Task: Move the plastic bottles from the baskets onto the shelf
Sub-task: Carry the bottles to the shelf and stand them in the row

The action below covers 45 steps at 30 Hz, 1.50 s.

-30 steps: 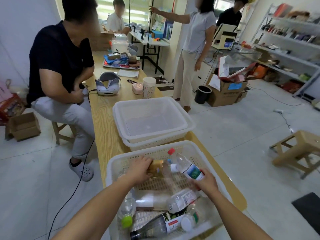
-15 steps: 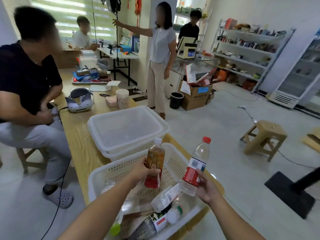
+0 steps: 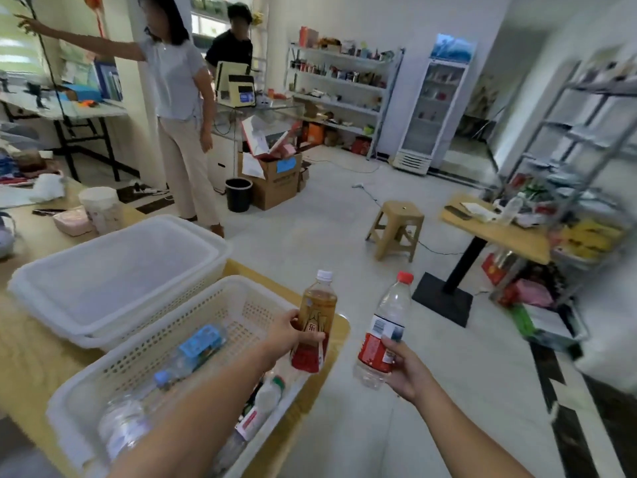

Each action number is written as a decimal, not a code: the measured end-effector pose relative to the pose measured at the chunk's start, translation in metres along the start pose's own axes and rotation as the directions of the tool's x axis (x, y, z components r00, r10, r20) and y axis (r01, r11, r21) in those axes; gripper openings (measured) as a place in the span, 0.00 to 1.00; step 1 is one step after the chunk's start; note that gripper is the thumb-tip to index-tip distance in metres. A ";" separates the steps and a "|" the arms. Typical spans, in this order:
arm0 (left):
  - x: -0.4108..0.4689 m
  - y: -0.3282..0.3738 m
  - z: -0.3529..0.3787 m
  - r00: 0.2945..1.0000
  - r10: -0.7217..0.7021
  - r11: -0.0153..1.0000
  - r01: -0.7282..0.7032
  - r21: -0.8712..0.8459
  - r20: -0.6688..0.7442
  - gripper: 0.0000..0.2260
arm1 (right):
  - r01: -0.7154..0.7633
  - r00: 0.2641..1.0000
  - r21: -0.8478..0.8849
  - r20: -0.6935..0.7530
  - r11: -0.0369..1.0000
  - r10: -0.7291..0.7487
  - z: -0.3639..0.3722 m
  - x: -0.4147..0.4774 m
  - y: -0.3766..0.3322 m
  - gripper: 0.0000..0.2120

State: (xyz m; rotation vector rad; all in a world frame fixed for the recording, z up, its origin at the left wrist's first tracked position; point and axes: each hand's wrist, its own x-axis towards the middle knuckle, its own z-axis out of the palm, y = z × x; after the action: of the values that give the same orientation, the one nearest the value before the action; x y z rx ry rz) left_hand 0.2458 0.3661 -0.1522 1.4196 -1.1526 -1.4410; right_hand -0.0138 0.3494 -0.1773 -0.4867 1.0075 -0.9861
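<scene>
Hands raised two drinks bottles clear of the wooden bench (image 3: 41, 360) in a cluttered room. The left hand (image 3: 287, 334) was wrapped around the lower half of an amber tea bottle with a white cap and red-and-gold label (image 3: 315, 322), held upright above the right end of a white perforated plastic basket (image 3: 165, 343). The right hand (image 3: 405, 369) gripped the base of a clear plastic water bottle with a red cap and red label (image 3: 386, 326), also near upright, out over the pale tiled floor (image 3: 331, 232) just beside the bench edge. More bottles lay on their sides in the basket, among them a clear bottle with a blue label and blue cap (image 3: 193, 350), a clear bottle with a white-and-green cap (image 3: 265, 400) and a rounded clear bottle (image 3: 120, 426) at the near end. Behind it sat a stack of empty white plastic baskets (image 3: 113, 277), touching or nearly touching the first. A grey metal shelf rack (image 3: 586, 143) stood at the right, blurred, with a small wooden table on a black pedestal (image 3: 496, 232) in front of it and a tan plastic stool (image 3: 396, 229) well apart on the floor. A person in a grey top and beige trousers (image 3: 179, 98) stood beyond the bench with one arm stretched out.
</scene>
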 end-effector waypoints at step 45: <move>-0.571 -0.069 0.684 -0.004 0.018 0.879 -0.476 -0.018 1.000 0.26 | 0.714 -0.344 -0.304 -0.937 0.631 -0.062 -0.344 -0.863 0.223 0.24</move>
State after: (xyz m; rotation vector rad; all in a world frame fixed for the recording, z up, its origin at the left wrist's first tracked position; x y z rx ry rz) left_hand -0.3979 0.9833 -0.0882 -0.0681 -2.4958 -2.0080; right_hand -0.3657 1.2345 -0.0975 0.6770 1.9627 -2.5256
